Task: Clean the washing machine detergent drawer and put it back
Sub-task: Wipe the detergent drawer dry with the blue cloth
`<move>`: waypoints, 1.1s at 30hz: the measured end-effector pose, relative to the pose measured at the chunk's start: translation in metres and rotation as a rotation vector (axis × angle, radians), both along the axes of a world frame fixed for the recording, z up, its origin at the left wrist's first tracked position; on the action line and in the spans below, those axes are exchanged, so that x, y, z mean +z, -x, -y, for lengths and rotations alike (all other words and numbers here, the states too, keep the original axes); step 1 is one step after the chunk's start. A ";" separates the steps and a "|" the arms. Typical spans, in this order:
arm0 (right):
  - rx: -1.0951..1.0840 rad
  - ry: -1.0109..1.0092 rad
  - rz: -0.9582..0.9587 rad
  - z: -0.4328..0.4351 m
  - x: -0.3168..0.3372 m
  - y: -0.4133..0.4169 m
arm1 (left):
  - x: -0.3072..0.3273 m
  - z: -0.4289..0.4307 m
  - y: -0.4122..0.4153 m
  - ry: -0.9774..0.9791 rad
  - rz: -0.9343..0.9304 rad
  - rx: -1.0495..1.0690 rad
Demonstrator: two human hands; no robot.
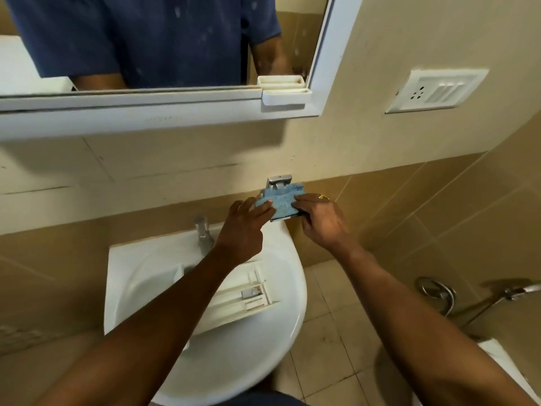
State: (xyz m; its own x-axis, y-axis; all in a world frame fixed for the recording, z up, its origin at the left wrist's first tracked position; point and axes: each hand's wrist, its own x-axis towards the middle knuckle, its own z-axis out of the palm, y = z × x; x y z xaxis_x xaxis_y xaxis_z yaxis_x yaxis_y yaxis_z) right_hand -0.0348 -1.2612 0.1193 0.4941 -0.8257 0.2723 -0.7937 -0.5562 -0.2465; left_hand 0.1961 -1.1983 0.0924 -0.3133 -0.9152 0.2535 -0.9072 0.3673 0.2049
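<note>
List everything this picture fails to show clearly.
The drawer in the sink: head view, the left forearm covers much of it.
The holder under the cloth: the cloth, left hand and right hand cover it; only a metal bracket shows.
The right hand: too small to tell gripping from pressing.
The tap: blurred; running water cannot be judged.

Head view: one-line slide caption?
Left hand touches and right hand grips the blue cloth on the wall holder, drawer lying in the sink below.
</note>
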 end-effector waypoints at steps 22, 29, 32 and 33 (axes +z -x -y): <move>-0.226 -0.331 0.478 -0.193 -0.076 -0.088 | -0.023 -0.143 -0.099 -0.825 -0.642 0.990; -0.405 -0.397 0.507 -0.210 -0.069 -0.092 | -0.045 -0.151 -0.099 -0.858 -0.547 0.861; -0.448 -0.462 0.442 -0.219 -0.062 -0.093 | -0.038 -0.154 -0.100 -0.836 -0.544 0.802; -0.469 -0.482 0.407 -0.222 -0.060 -0.093 | -0.035 -0.154 -0.101 -0.847 -0.553 0.783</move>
